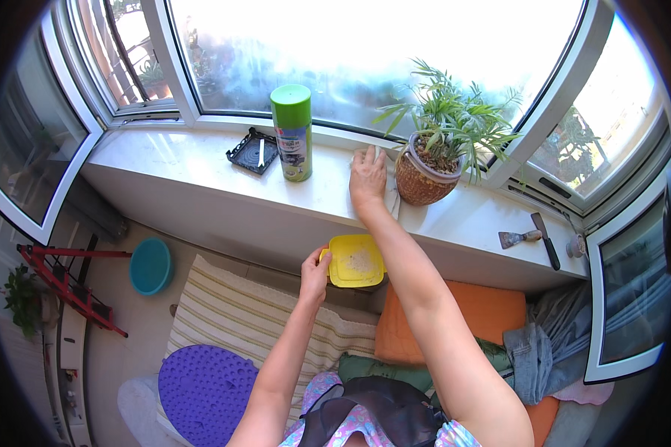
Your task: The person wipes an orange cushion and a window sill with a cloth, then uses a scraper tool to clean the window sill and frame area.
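Observation:
My left hand (315,274) grips the edge of a shallow yellow plastic tray (357,261), held below the front edge of the white windowsill (335,193); pale debris lies in it. My right hand (369,174) presses a light cloth (392,200) on the sill, just left of a potted plant with narrow green leaves in a brown textured pot (428,177). Left of that hand, a spray can with a green cap (294,134) stands upright. Beside the can is a black square plastic tray (245,157) with a white strip on it.
Two scrapers, one with a worn blade (511,239) and one black-handled (549,246), lie at the sill's right. Open window sashes (595,318) project at both sides. Below are an orange cushion (469,307), a striped cover (229,313), a purple studded mat (207,391), a teal basin (151,266) and a red stepladder (70,290).

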### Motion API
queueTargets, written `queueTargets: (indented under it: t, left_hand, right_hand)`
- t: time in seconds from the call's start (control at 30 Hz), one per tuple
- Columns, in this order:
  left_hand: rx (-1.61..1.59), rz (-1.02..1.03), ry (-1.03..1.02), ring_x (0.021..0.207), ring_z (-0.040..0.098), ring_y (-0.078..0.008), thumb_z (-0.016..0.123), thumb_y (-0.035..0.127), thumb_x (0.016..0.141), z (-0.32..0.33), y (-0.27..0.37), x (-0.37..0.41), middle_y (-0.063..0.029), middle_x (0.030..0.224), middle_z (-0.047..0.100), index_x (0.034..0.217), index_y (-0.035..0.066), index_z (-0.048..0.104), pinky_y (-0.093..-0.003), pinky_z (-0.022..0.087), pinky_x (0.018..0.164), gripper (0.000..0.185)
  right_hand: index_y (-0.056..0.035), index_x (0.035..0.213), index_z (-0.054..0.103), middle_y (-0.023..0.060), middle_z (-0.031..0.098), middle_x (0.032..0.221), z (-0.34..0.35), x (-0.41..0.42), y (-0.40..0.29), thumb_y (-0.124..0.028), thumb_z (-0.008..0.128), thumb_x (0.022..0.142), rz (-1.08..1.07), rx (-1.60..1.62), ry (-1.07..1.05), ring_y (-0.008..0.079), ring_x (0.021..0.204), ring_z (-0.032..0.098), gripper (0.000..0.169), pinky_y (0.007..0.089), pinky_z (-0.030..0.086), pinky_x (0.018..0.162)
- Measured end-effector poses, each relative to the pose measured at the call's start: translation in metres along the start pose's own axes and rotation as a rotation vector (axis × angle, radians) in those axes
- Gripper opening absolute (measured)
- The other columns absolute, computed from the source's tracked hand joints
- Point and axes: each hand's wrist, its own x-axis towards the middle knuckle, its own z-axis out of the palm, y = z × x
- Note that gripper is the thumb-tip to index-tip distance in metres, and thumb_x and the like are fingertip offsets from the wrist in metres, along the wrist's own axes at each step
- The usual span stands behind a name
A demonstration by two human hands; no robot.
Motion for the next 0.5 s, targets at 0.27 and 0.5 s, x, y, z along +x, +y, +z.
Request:
queueTargets:
  t: [0.27,0.5]
  left_hand:
    - [0.015,-0.010,-0.023,0.091,0.064,-0.0143,0.050,0.012,0.097,0.000,-0.003,-0.005,-0.0098,0.108,0.062,0.128,-0.004,0.050,-0.0257,0.054,0.070,0.035]
    - [0.032,0.007,-0.035,0.093,0.064,-0.0150,0.050,0.013,0.097,0.012,-0.011,0.005,-0.0093,0.107,0.062,0.127,-0.004,0.051,-0.0288,0.056,0.072,0.035]
  right_hand:
    - [0.0057,0.126,0.046,0.0205,0.040,0.137,-0.006,-0.006,-0.001,-0.008,0.049,0.086,0.221,0.072,-0.174,0.0457,0.118,0.044,0.043,0.0470,0.038,0.100]
    - [0.0088,0.125,0.044,0.0249,0.040,0.133,-0.016,-0.032,0.001,-0.008,0.049,0.085,0.211,0.123,-0.080,0.0443,0.115,0.045,0.044,0.0464,0.036,0.102]
